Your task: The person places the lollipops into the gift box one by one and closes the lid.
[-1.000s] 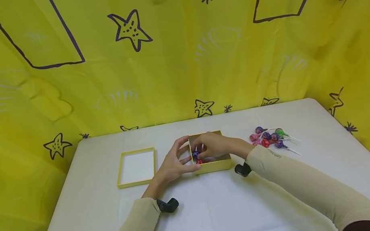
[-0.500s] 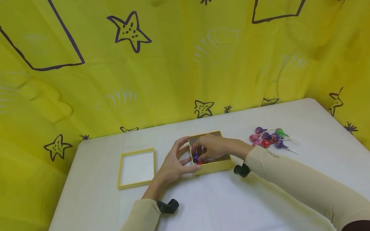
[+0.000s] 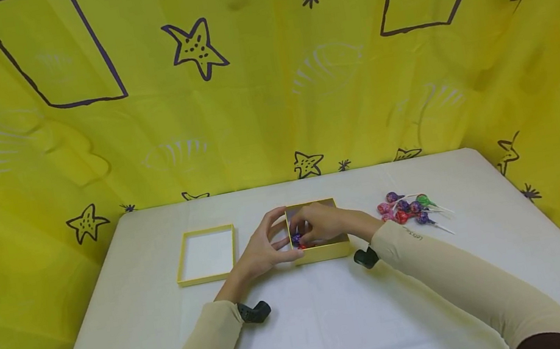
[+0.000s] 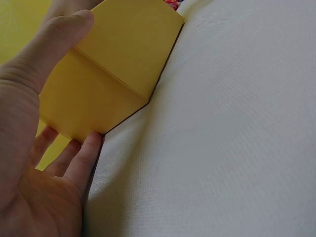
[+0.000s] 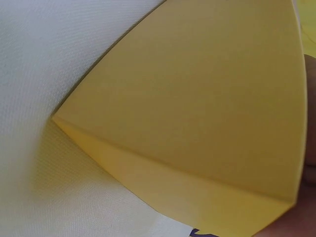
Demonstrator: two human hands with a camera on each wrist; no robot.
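A yellow cardboard box [image 3: 322, 254] stands with its top off at the middle of the table. My left hand [image 3: 262, 251] holds its left side, thumb at the near corner and fingers spread along the wall. In the left wrist view that thumb lies over the box's yellow wall [image 4: 133, 44]. My right hand [image 3: 321, 221] reaches down inside, its fingertips pinching a purple-wrapped lollipop [image 3: 297, 239] by the left wall. A bit of red wrapper [image 3: 301, 247] shows just below it. The box's outer wall [image 5: 197, 98] hides most of the right hand in the right wrist view.
Left of the box lies its yellow-rimmed lid [image 3: 203, 280], white inside facing up. On the right is a loose pile of lollipops [image 3: 402, 216] in purple, pink, red and green wrappers. A yellow patterned curtain [image 3: 258, 110] hangs behind the white-covered table [image 3: 338, 325].
The right hand has lowered the purple lollipop slightly inside the box. The left hand, lid and lollipop pile stay in place.
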